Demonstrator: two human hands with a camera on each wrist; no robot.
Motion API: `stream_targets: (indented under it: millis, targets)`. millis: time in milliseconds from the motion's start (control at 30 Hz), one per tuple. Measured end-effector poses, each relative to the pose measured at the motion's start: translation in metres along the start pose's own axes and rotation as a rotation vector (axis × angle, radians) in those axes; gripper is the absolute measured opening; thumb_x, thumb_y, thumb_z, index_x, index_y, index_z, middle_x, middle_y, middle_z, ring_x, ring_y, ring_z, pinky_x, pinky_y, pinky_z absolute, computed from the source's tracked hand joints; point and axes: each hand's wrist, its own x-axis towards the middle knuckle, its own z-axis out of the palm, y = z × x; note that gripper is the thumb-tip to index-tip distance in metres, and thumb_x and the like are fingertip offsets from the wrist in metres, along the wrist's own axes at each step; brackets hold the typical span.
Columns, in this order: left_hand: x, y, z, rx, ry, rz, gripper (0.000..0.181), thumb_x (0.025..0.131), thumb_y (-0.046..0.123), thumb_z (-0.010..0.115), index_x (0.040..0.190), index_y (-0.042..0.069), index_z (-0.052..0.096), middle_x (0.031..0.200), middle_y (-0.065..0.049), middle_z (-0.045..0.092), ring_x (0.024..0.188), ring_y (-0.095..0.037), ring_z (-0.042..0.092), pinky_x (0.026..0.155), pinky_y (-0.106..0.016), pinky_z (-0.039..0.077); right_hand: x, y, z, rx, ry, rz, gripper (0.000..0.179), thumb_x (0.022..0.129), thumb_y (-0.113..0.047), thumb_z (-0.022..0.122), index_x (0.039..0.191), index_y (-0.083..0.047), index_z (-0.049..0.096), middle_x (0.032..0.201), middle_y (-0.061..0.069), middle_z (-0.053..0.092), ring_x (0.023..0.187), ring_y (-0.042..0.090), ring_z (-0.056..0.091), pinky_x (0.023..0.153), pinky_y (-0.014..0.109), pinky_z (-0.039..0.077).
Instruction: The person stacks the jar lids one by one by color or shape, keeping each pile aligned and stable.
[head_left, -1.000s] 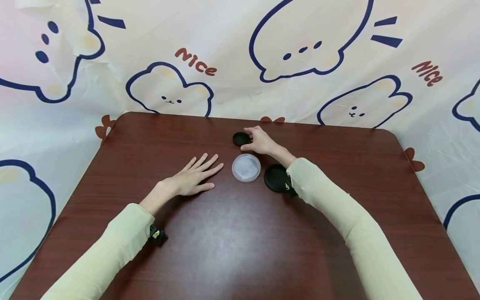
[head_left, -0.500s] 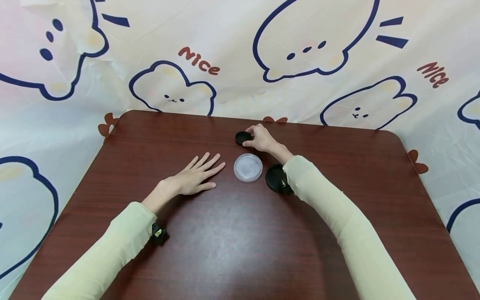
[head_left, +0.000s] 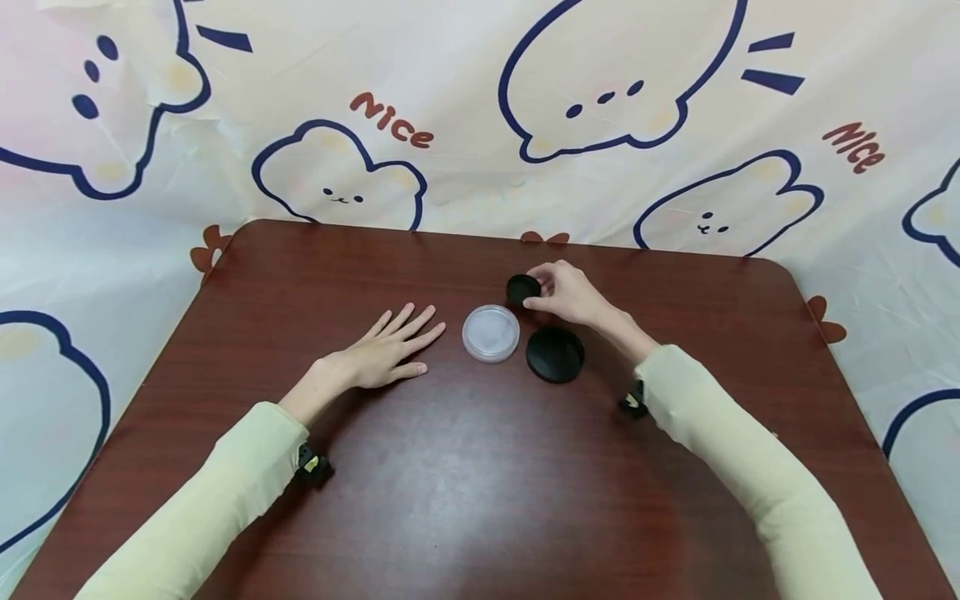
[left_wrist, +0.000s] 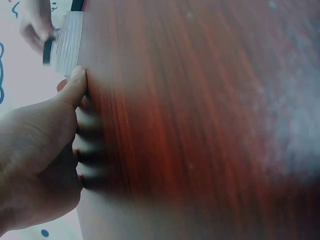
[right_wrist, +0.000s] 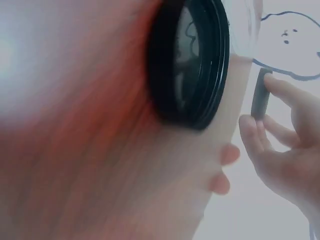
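My right hand (head_left: 573, 296) grips a small round black lid (head_left: 522, 291) by its right edge, between the thumb and the fingers. In the right wrist view this lid (right_wrist: 260, 95) is seen edge-on, lifted off the table. Just left of and nearer than it stands a clear round container (head_left: 491, 334), whose ribbed side shows in the left wrist view. A larger black lid (head_left: 555, 354) with a raised rim lies to the container's right, below my right hand. Flat on the table, fingers spread, my left hand (head_left: 378, 357) rests left of the container and holds nothing.
A dark reddish-brown wooden table (head_left: 450, 517) carries everything. Behind it hangs a pale cloth (head_left: 480, 183) with cartoon outlines, close to the table's far edge. Dark wrist cameras (head_left: 315, 468) sit under both sleeves.
My right hand has closed its grip on the small black lid and carried it right and slightly nearer, uncovering the larger lid fully. The left hand and the clear container have stayed put.
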Motion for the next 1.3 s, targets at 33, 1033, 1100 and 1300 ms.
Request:
stream_targets:
  millis: [33, 1033, 1100, 1300]
  targets:
    - [0.000, 0.000, 0.000, 0.002, 0.004, 0.001, 0.064, 0.101, 0.037, 0.048, 0.155, 0.015, 0.022, 0.161, -0.014, 0.004, 0.144, -0.041, -0.001, 0.111, -0.060, 0.003, -0.009, 0.002, -0.003, 0.001, 0.001, -0.014, 0.048, 0.084, -0.019, 0.076, 0.124, 0.003, 0.060, 0.105, 0.016, 0.059, 0.089, 0.023, 0.060, 0.082, 0.036, 0.049]
    - [-0.005, 0.007, 0.000, 0.012, 0.036, 0.003, 0.063, 0.101, 0.032, 0.051, 0.154, 0.011, 0.024, 0.160, -0.018, 0.008, 0.143, -0.044, 0.002, 0.110, -0.062, 0.005, -0.094, 0.005, 0.017, -0.174, -0.014, -0.152, 0.055, 0.080, -0.008, 0.079, 0.127, 0.010, 0.058, 0.110, 0.018, 0.053, 0.083, 0.022, 0.061, 0.072, 0.030, 0.052]
    - [-0.005, 0.008, -0.001, 0.013, 0.039, 0.002, 0.063, 0.101, 0.032, 0.051, 0.154, 0.011, 0.025, 0.160, -0.018, 0.008, 0.143, -0.044, 0.002, 0.110, -0.062, 0.005, -0.095, 0.008, 0.013, -0.151, 0.003, -0.153, 0.056, 0.081, -0.009, 0.079, 0.129, 0.007, 0.057, 0.112, 0.018, 0.052, 0.085, 0.023, 0.060, 0.071, 0.031, 0.051]
    - [-0.005, 0.007, -0.001, 0.017, 0.052, 0.007, 0.062, 0.101, 0.031, 0.050, 0.154, 0.011, 0.025, 0.160, -0.018, 0.009, 0.143, -0.044, 0.003, 0.109, -0.062, 0.006, -0.100, 0.021, 0.007, -0.038, -0.021, -0.130, 0.074, 0.079, -0.016, 0.082, 0.141, 0.000, 0.047, 0.128, 0.017, 0.042, 0.107, 0.030, 0.049, 0.086, 0.043, 0.046]
